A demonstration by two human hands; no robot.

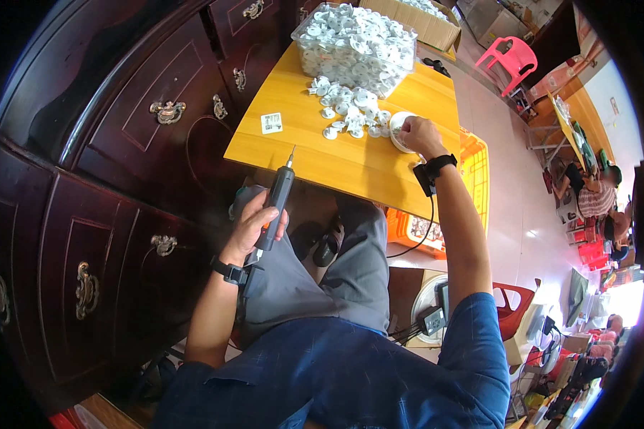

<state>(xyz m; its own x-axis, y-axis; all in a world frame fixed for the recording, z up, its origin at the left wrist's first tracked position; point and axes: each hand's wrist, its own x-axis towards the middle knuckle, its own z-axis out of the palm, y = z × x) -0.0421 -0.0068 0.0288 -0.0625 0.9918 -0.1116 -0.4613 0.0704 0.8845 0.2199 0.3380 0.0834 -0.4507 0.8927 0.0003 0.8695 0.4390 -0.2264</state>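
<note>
My left hand (256,225) is wrapped round a dark grey electric screwdriver (282,187), held over my lap with its thin bit pointing up toward the table's near edge. On the right side of the yellow table (358,163), my right hand (422,136) dips its bent fingers into a small white bowl (394,134). The fingertips are partly hidden there, and whatever they pinch is too small to make out. Beside the bowl lies a loose pile of small round white plastic parts (347,106). A clear plastic bin (322,61) heaped with similar parts stands behind it.
A small pale card (271,123) lies at the table's left. Dark wooden drawers (143,136) run close along my left. Under the table's right side sits an orange crate (477,168). A cardboard box (426,25), a pink chair (511,61) and a seated person (597,196) are farther off.
</note>
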